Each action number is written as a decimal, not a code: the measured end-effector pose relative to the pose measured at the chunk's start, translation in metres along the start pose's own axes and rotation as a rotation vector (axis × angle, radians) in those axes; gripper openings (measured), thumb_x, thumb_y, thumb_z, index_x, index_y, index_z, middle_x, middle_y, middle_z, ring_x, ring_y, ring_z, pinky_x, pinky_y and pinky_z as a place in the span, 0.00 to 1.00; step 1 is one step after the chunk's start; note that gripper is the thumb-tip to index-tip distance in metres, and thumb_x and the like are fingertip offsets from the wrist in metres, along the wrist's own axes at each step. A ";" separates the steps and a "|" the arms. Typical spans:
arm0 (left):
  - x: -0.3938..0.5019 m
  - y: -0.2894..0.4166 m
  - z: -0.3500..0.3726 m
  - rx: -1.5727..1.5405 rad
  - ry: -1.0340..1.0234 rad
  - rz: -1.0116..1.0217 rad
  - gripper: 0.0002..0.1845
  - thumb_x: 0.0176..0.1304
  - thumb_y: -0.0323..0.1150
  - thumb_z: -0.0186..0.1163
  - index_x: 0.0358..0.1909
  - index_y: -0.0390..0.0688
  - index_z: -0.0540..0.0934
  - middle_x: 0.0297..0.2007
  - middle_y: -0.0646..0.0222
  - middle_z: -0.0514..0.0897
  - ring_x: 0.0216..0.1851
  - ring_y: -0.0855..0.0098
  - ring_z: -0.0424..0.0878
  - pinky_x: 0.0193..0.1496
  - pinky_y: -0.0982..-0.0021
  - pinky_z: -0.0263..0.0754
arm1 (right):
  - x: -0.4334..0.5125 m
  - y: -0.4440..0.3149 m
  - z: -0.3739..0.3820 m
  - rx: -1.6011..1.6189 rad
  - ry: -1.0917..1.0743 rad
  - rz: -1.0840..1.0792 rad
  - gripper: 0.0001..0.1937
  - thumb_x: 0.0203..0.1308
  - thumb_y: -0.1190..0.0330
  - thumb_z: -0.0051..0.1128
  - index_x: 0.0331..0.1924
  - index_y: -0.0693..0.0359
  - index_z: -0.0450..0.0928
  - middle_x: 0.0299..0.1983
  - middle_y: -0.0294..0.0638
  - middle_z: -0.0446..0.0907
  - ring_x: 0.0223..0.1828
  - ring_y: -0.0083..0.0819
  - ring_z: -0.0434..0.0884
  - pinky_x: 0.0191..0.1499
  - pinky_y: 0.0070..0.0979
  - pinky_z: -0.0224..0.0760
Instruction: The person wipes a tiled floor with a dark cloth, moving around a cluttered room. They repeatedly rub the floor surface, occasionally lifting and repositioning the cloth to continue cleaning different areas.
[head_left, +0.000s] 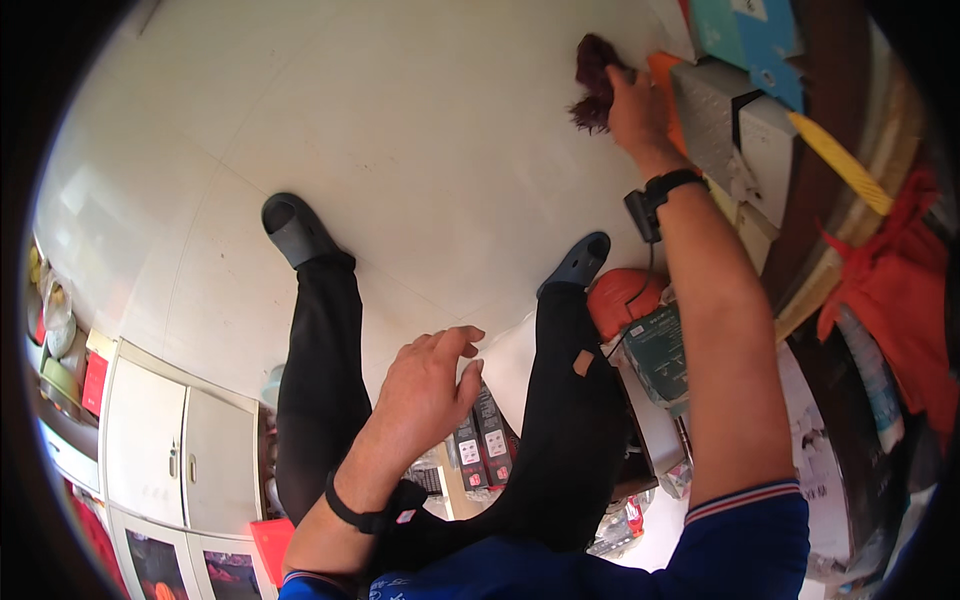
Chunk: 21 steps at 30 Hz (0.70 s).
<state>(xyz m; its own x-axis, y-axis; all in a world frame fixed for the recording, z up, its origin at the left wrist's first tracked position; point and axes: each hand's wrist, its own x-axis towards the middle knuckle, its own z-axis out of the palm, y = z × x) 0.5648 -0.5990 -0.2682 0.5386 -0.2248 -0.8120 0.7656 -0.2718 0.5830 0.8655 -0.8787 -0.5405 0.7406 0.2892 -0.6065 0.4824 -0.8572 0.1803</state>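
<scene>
My right hand (641, 112) reaches far forward, low by the floor, and grips a dark maroon cloth (596, 79) with a frayed or fringed edge. The cloth lies against the pale tiled floor (420, 135), just left of a row of boxes. My left hand (429, 390) hangs above my lap between my black-trousered legs. Nothing is in it; its fingers are bent, with a gap between thumb and forefinger. Black straps circle both wrists, and the right one carries a small dark device with a cable.
Along the right stand a grey box (709, 101), a blue box (772, 52) and a dark green box (656, 352) beside a red bag (626, 300). Red cloth (896, 300) hangs farther right. A white cabinet (146, 435) is at lower left. My feet wear dark slippers (296, 229).
</scene>
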 end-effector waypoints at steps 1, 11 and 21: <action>0.004 0.002 0.009 0.018 0.013 0.017 0.16 0.72 0.28 0.65 0.59 0.41 0.82 0.48 0.61 0.92 0.56 0.51 0.87 0.64 0.53 0.79 | 0.008 0.012 0.012 -0.034 0.060 -0.039 0.32 0.73 0.75 0.57 0.79 0.41 0.71 0.74 0.58 0.71 0.69 0.62 0.77 0.67 0.53 0.80; 0.034 0.014 0.052 0.118 -0.063 -0.066 0.18 0.70 0.24 0.66 0.61 0.42 0.80 0.49 0.62 0.92 0.56 0.51 0.87 0.63 0.54 0.80 | -0.003 0.100 0.120 0.021 0.081 0.025 0.39 0.71 0.74 0.64 0.84 0.43 0.63 0.77 0.54 0.68 0.75 0.57 0.74 0.71 0.52 0.78; 0.039 0.009 0.058 0.076 -0.098 -0.078 0.18 0.71 0.26 0.66 0.61 0.40 0.80 0.49 0.60 0.92 0.56 0.51 0.87 0.65 0.53 0.79 | -0.020 0.100 0.139 0.396 0.090 0.300 0.39 0.64 0.70 0.65 0.81 0.52 0.67 0.73 0.61 0.74 0.72 0.63 0.77 0.75 0.51 0.73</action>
<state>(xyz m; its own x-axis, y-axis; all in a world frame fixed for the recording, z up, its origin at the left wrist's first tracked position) 0.5719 -0.6648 -0.2927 0.4389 -0.2898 -0.8505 0.7726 -0.3616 0.5219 0.8338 -1.0294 -0.6182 0.8650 0.0260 -0.5011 0.0407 -0.9990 0.0184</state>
